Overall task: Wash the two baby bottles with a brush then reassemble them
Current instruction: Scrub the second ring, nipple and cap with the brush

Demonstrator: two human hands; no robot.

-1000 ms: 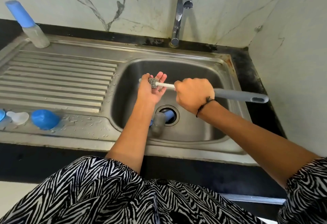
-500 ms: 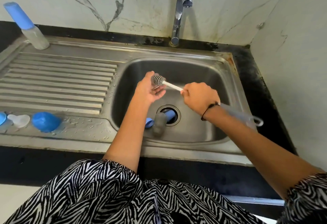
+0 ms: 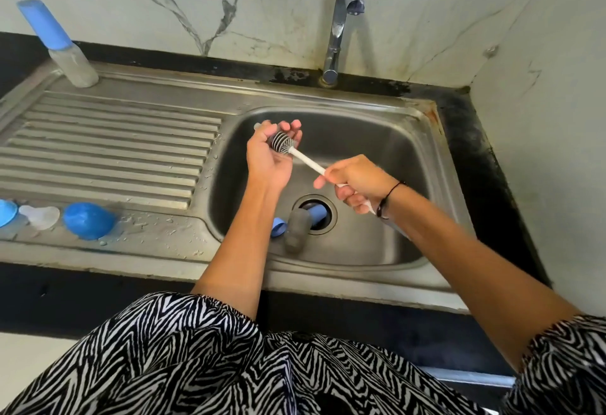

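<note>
My left hand [image 3: 270,159] is cupped over the sink basin [image 3: 387,159], fingers curled round the grey bristle head of the brush [image 3: 282,145] and a small clear piece [image 3: 257,125] whose end shows past the thumb. My right hand [image 3: 359,181] grips the brush's white shaft [image 3: 310,164]; the rest of the handle is hidden under my wrist. A grey and blue bottle [image 3: 296,229] lies on the basin floor across the drain [image 3: 323,218], with a blue ring [image 3: 278,227] beside it. A capped bottle [image 3: 67,54] stands at the back left.
On the drainboard's front edge lie a blue cap [image 3: 88,220], a clear teat [image 3: 40,217] and another blue part [image 3: 6,213] at the frame edge. The tap [image 3: 344,17] arches over the basin with no water running. A marble wall closes the right side.
The brush went from lying level to slanting, its handle end swinging down toward me under my right wrist. My left hand kept the bristle head in its palm and shifted slightly back.
</note>
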